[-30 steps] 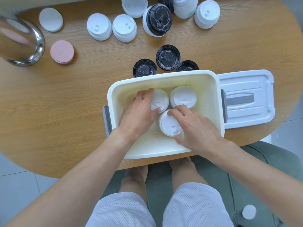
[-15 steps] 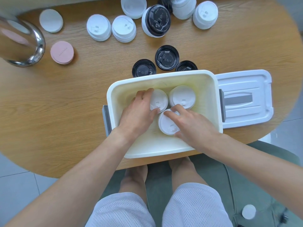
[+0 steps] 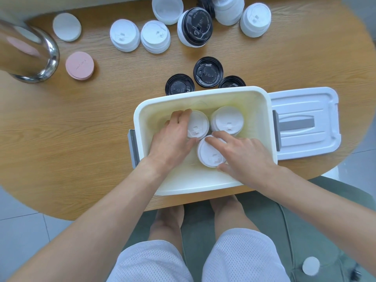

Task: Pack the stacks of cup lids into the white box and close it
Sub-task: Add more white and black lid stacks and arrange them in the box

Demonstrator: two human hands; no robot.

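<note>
I have both hands down inside the white box (image 3: 142,110), which sits open at the near edge of the wooden table (image 3: 81,129). My left hand (image 3: 173,139) is curled around the left side of the far-left stack of white lids (image 3: 198,125), fingers over its far rim and thumb at its near edge. My right hand (image 3: 244,155) holds the near stack (image 3: 209,155) — fingers laid across its top and thumb hooked at its near side. A third white stack (image 3: 226,123) stands just beside both, at the far right of the cluster, touched by neither hand. The box lid (image 3: 305,123) lies flat on the table just right of the box. Beyond the box are three black lids (image 3: 207,72), and further back more white stacks (image 3: 125,37) and one stack topped with a black lid (image 3: 195,27). At the left stand a pink coaster pile (image 3: 79,66), a white disc (image 3: 66,27) and a shiny metal vessel (image 3: 30,55).
</note>
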